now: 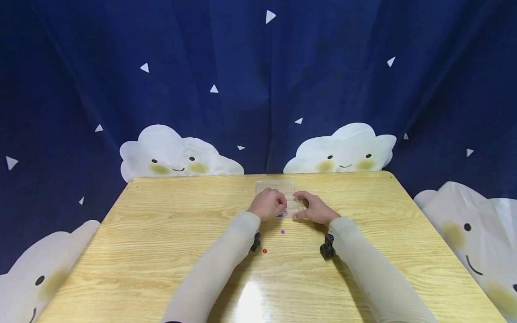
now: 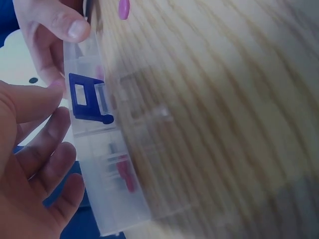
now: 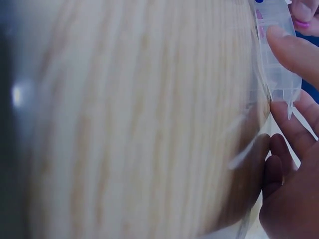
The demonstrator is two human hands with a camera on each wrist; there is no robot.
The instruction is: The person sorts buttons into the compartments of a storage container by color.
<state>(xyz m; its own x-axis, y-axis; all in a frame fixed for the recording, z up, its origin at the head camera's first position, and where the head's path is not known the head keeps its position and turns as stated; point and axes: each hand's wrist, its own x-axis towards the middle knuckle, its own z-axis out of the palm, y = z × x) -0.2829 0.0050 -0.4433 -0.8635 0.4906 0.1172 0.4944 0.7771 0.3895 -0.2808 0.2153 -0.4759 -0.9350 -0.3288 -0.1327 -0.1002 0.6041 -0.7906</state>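
Note:
A clear plastic box (image 1: 292, 207) with compartments stands near the table's far edge, its lid (image 1: 274, 183) raised at the back. On its front is a blue latch (image 2: 79, 107); a red piece (image 2: 125, 174) shows through the wall. My left hand (image 1: 267, 204) is over the box and pinches a small pink-purple piece (image 3: 301, 23) between thumb and fingertip; most of that piece is hidden. At the box's right end my right hand (image 1: 317, 208) holds it, thumb (image 3: 291, 50) on the front wall and fingers round the end.
A purple disc (image 1: 282, 232) lies on the wooden table (image 1: 181, 233) in front of the box. Nearer me, between the forearms, is a red disc (image 1: 265, 251). Behind the table hangs a dark blue curtain (image 1: 242, 54) with clouds.

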